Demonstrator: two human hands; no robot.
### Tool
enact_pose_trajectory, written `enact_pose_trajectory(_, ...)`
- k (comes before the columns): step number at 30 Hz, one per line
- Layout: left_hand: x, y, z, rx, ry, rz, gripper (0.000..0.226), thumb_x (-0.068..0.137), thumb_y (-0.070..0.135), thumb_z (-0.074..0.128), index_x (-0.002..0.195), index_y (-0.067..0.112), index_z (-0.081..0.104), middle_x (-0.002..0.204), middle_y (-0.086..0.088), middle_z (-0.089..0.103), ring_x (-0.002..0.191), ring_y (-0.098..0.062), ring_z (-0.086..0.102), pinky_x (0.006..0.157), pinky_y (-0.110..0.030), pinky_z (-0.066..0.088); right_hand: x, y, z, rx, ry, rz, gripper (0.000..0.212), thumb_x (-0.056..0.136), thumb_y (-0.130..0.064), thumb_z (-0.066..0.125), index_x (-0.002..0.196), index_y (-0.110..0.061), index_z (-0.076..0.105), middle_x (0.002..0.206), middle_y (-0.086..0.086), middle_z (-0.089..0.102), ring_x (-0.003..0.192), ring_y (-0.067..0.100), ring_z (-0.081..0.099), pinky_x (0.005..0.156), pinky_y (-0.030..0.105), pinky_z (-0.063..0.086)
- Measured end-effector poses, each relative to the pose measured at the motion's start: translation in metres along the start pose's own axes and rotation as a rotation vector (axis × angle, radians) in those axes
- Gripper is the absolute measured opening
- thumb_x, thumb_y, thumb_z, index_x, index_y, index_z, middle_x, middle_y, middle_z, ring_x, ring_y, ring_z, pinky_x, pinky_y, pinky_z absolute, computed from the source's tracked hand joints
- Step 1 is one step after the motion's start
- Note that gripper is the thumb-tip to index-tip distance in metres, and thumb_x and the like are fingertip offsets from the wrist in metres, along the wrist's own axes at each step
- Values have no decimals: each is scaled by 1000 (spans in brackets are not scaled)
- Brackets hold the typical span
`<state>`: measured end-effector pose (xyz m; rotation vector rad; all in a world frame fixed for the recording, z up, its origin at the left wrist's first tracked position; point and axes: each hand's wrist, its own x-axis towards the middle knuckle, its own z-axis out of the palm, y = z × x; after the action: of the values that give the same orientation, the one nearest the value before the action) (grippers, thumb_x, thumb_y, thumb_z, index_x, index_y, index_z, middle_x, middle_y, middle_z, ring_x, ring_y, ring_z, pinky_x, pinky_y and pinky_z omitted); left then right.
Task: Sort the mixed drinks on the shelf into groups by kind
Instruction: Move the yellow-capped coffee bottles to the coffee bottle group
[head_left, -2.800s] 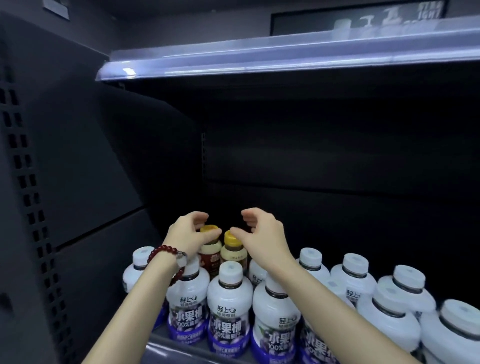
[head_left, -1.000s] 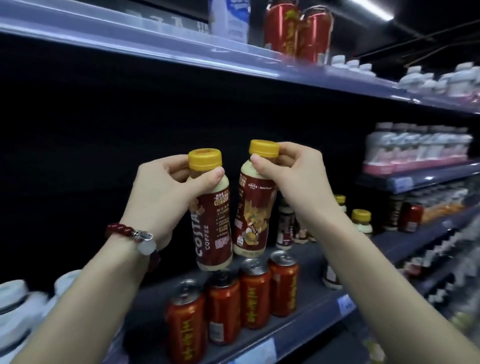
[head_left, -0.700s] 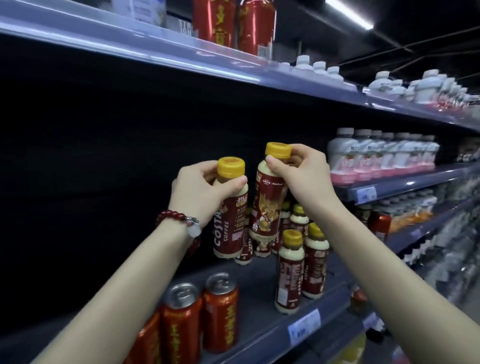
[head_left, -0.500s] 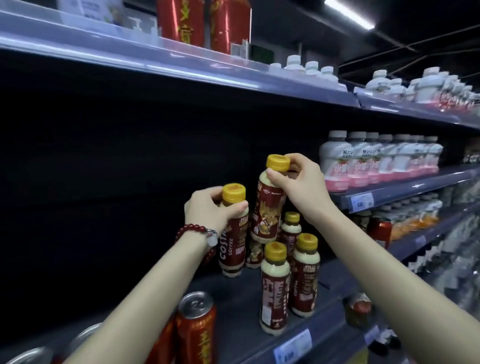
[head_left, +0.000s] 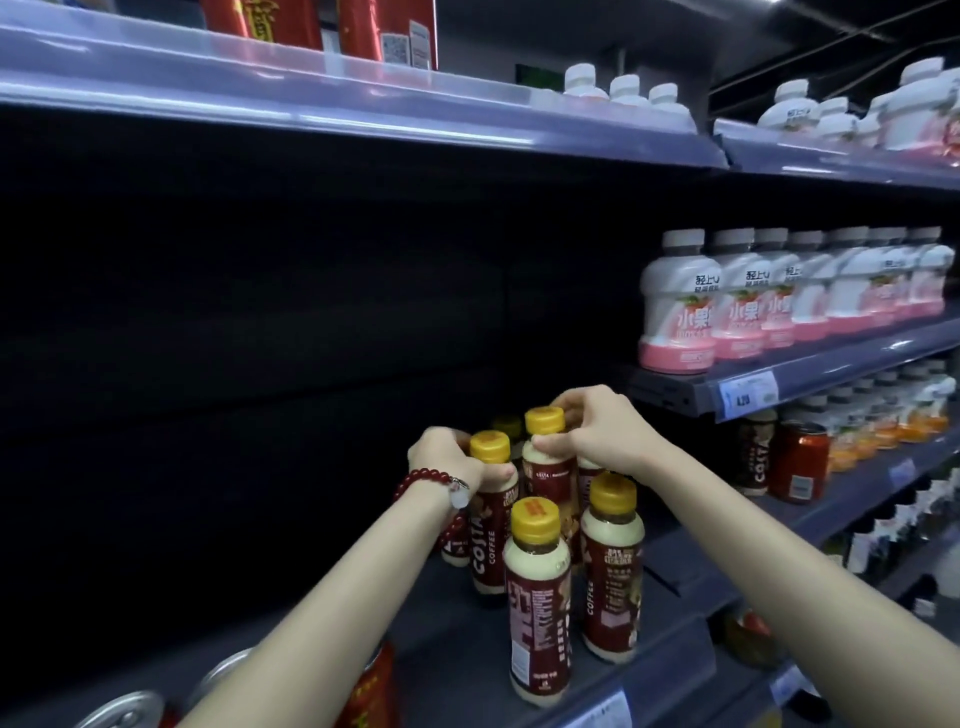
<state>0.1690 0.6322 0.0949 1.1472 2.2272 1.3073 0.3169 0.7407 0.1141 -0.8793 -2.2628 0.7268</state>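
Dark grey store shelf (head_left: 467, 654): left hand (head_left: 447, 457) and right hand (head_left: 597, 431) each pinch a yellow-capped brown plastic coffee bottle (head_left: 488, 519) (head_left: 545, 467) by the neck, mid-shelf behind the front-edge group. Likely rigid, light, tippy; neck hold suits.

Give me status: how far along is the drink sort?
Done: two coffee bottles stand grouped at the shelf front. In hand: left hand and right hand each grip another by the neck, joining them. Left: a coffee bottle stands beside a red can further right.
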Motion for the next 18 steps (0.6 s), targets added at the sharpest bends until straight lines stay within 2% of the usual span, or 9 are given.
enact_pose_trajectory(2, 1, -3, 7, 32, -28, -6, 62, 59, 33, 87, 113, 10, 67, 111, -7, 70, 101, -20, 65, 80, -27, 53, 1, 8, 2, -13, -42, 21, 35, 72, -30, 81, 102, -16, 71, 93, 0, 73, 84, 8, 66, 66, 18, 48)
enact_pose_trajectory(5, 3, -7, 15, 45, -43, -16, 63, 58, 33, 87, 113, 9, 67, 112, -6, 68, 100, -18, 64, 76, -24, 48, 0, 16, 2, -30, -106, 66, 40, 68, -23, 84, 105, -13, 70, 93, 4, 74, 86, 15, 70, 77, 28, 56)
enact_pose_trajectory(8, 2, -9, 21, 65, -43, -8, 63, 58, 36, 87, 112, 11, 67, 114, -6, 68, 105, -19, 63, 78, -24, 47, -1, 21, 1, -29, -159, 109, 46, 65, -14, 85, 108, -11, 69, 99, 7, 74, 92, 19, 69, 83, 31, 56)
enact_pose_trajectory(12, 0, -11, 28, 57, -15, 1, 51, 60, 34, 86, 104, 12, 71, 111, -6, 68, 101, -17, 61, 75, -22, 43, 1, 24, 1, 0, -174, 170, 55, 61, -16, 88, 112, -10, 69, 101, 8, 74, 96, 22, 69, 85, 34, 56)
enact_pose_trajectory(14, 0, -12, 30, 47, -10, 2, 49, 62, 34, 85, 103, 12, 71, 108, -5, 68, 97, -16, 60, 73, -22, 43, 2, 23, 2, 11, -162, 213, 53, 61, -15, 88, 110, -11, 69, 102, 9, 73, 99, 25, 68, 85, 35, 56)
enact_pose_trajectory(18, -4, -13, 35, -7, -16, 16, 36, 68, 27, 81, 99, 14, 71, 91, 0, 64, 85, -12, 57, 69, -20, 42, 0, 21, 2, 81, -157, 282, 36, 66, -11, 85, 98, -14, 69, 93, 7, 68, 96, 25, 64, 72, 31, 52)
